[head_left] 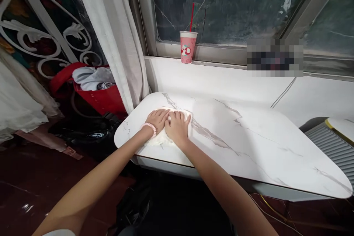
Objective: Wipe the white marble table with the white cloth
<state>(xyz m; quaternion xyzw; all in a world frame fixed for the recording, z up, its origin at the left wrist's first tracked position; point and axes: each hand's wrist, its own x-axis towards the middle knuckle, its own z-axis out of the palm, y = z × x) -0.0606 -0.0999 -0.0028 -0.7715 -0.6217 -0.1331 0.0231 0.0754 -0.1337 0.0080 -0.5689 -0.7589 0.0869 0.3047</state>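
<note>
A soft white cloth [160,140] lies spread on the left part of a white marble-patterned table [249,147]. My left hand [158,118] presses flat on it, fingers stretched out, with a pink coiled band [149,127] around the wrist. Just to its right, my right hand [177,125] also rests flat on the cloth, fingers spread. The two hands touch or nearly touch at the fingers and thumb. Much of the cloth is hidden beneath them.
On the window sill stands a pink paper cup [188,48] with a red straw. A pale curtain [110,33] hangs left of the table, beside a red bag [102,97] of clothes. A ridged grey-white appliance [332,143] is at the right end. Black plastic bags [94,134] lie on the floor.
</note>
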